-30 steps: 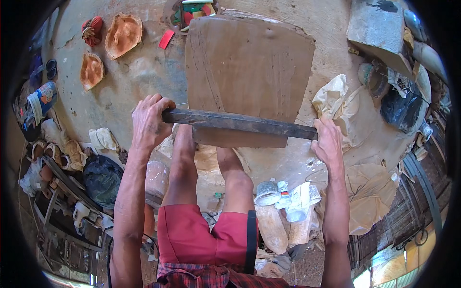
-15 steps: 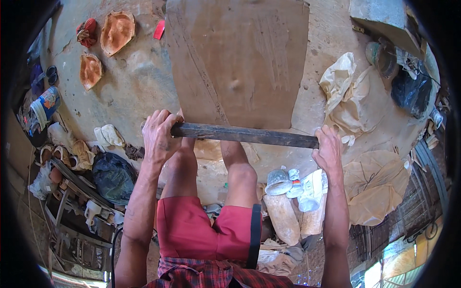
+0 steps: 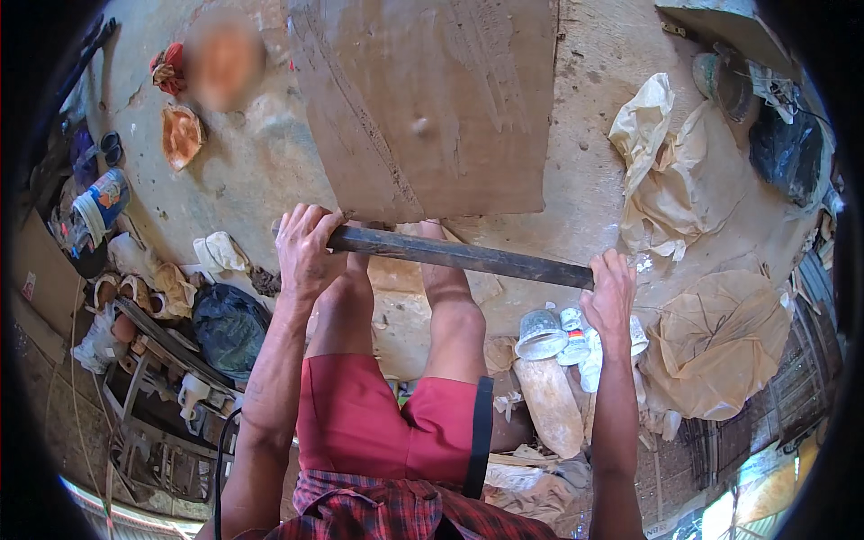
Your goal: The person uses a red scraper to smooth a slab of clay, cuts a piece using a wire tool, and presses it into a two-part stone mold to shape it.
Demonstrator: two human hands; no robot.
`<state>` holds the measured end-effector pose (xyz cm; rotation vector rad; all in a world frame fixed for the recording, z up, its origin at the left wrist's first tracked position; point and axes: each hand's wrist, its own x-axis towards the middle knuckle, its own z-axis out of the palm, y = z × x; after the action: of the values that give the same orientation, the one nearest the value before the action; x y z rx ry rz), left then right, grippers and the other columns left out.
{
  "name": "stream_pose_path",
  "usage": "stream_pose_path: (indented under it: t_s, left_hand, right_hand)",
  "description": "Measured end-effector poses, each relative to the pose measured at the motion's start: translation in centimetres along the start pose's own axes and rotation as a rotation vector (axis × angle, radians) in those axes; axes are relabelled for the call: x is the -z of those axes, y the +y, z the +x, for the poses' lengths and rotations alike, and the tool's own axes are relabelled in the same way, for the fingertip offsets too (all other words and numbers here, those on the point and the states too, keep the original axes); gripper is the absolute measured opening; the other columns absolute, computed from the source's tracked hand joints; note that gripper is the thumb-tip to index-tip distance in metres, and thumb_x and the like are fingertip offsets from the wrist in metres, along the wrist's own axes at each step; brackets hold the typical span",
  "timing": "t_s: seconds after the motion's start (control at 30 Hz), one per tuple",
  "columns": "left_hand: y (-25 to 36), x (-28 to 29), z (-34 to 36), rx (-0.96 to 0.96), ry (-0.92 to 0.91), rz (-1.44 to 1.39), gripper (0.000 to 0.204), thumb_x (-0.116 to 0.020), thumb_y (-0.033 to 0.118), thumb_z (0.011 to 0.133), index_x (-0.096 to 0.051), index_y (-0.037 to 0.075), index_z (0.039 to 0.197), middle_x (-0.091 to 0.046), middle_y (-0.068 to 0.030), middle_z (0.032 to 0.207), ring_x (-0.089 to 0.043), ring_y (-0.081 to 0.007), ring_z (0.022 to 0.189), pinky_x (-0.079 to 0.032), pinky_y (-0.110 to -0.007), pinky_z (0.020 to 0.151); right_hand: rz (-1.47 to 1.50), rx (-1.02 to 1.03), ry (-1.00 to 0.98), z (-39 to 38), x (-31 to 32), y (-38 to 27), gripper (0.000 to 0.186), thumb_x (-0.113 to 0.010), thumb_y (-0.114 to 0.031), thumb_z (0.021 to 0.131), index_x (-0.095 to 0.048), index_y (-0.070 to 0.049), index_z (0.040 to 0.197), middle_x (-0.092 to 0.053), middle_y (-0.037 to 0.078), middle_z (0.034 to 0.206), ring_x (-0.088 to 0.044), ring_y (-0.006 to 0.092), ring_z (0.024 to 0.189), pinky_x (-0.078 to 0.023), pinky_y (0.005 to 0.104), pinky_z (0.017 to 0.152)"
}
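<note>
A long dark bar (image 3: 459,258) stretches across my bent legs, just on the near side of a wide brown clay slab (image 3: 432,90). My left hand (image 3: 310,247) is closed round the bar's left end, close to the slab's lower left corner. My right hand (image 3: 606,288) grips the right end, a little lower in the picture. The slab's flat surface shows diagonal streaks and a small raised lump.
Two orange hollow pieces (image 3: 183,137), one blurred, and a red bundle (image 3: 167,67) lie upper left. A bucket (image 3: 102,198) and clutter line the left. Cream sheets (image 3: 643,153), a concrete block (image 3: 724,31) and brown plastic (image 3: 715,342) lie right. Plastic containers (image 3: 540,335) sit beside my right leg.
The bar has moved from over the lower part of the slab to just past its near edge, its right end dropping lower. The slab now appears higher in the picture. Both hands still hold the bar.
</note>
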<state>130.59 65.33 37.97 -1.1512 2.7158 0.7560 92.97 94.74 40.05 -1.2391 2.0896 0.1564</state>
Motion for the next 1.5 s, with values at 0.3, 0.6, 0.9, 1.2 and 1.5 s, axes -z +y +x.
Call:
stream_pose_path:
  t_s: [0.3,0.6,0.9,1.2,1.5]
  left_hand:
    - [4.1,0.1,-2.9,-0.05,-0.081,-0.053,0.037,-0.079,0.011,0.059,-0.075,0.013,0.095,-0.065,-0.0046,0.092,-0.061,-0.0292,0.089,-0.045,-0.043,0.077]
    - [13.3,10.8,6.1,-0.308,0.409,-0.331,0.071,-0.096,0.028,0.073,-0.068,0.013,0.137,-0.062,-0.0217,0.143,-0.051,-0.0481,0.142,-0.038,-0.063,0.121]
    - [13.0,4.6,4.4,0.061,0.213,-0.519,0.056,-0.086,0.005,0.078,-0.068,0.003,0.131,-0.066,-0.0201,0.136,-0.065,-0.0367,0.127,-0.052,-0.047,0.109]
    - [10.3,4.4,3.4,0.137,0.079,-0.52,0.043,-0.08,-0.001,0.085,-0.07,-0.001,0.127,-0.065,-0.0218,0.135,-0.065,-0.0329,0.127,-0.052,-0.044,0.109]
    - [5.1,7.0,7.0,0.132,0.098,-0.589,0.051,-0.079,-0.003,0.08,-0.069,0.002,0.13,-0.066,-0.0183,0.137,-0.062,-0.0343,0.131,-0.047,-0.047,0.114]
  right_hand:
    - [0.027,-0.138,0.022,-6.7,-1.6,1.6,0.032,-0.07,-0.004,0.062,-0.063,-0.004,0.093,-0.056,0.015,0.099,-0.055,0.0369,0.1,-0.04,0.0478,0.087]
    - [0.733,-0.648,0.191,-16.1,-5.4,5.1,0.031,-0.074,-0.009,0.077,-0.061,0.003,0.102,-0.064,0.017,0.094,-0.065,0.0365,0.091,-0.05,0.0469,0.084]
    - [1.403,-0.703,0.499,18.9,1.7,-4.0,0.033,-0.076,-0.03,0.086,-0.07,0.002,0.094,-0.069,0.012,0.08,-0.066,0.0225,0.074,-0.052,0.0389,0.069]
    - [1.07,-0.754,0.266,32.5,-2.0,-3.6,0.056,-0.071,-0.043,0.092,-0.072,0.006,0.117,-0.075,0.02,0.111,-0.072,0.0292,0.098,-0.055,0.0405,0.085]
    - [1.63,-0.999,0.956,11.2,-5.6,-19.5,0.061,-0.047,-0.048,0.113,-0.064,0.007,0.135,-0.071,0.018,0.125,-0.066,0.028,0.115,-0.05,0.0408,0.1]
